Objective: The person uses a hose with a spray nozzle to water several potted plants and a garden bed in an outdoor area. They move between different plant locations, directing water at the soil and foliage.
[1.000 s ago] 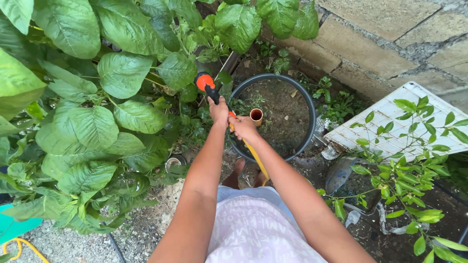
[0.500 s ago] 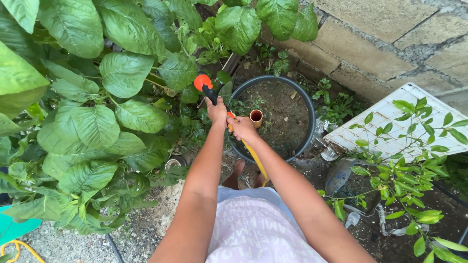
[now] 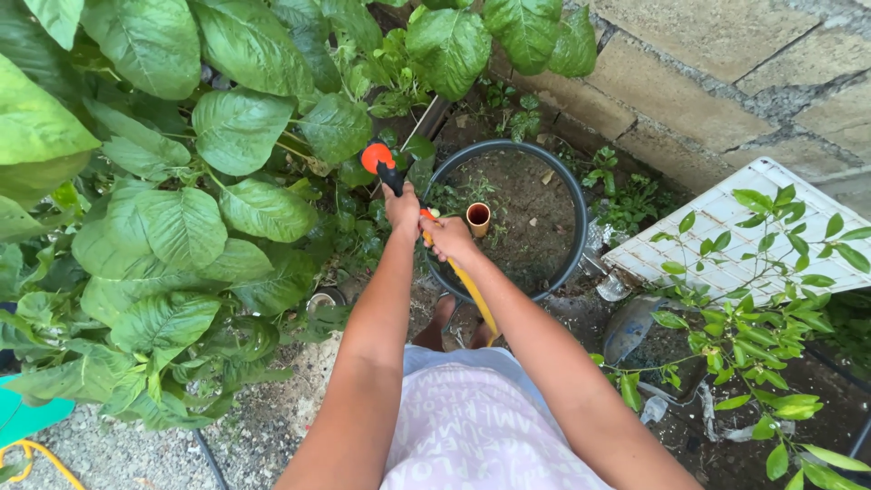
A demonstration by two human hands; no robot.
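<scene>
Orange-and-black plastic hose nozzle (image 3: 381, 166) sits in the left hand (image 3: 402, 207), fingers wrapped tight around its grip. Just behind, the right hand (image 3: 447, 236) clenches the yellow rubber hose (image 3: 474, 295). Both hover over the rim of a round black soil-filled pot (image 3: 572, 218), beside broad green leaves (image 3: 181, 227).

**Hands, nozzle and pot among plants**

The left hand (image 3: 401, 207) and right hand (image 3: 447, 238) sit side by side at centre, the left gripping a nozzle (image 3: 379, 163) that points up and left. A hose (image 3: 474, 295) runs from the right hand down towards the body. Just right of the hands lies a pot (image 3: 573, 213) with a pipe (image 3: 477, 219) standing in its soil. Leaves (image 3: 181, 227) fill the left. A wall (image 3: 726, 82) stands behind, a grid panel (image 3: 726, 238) at right.
</scene>
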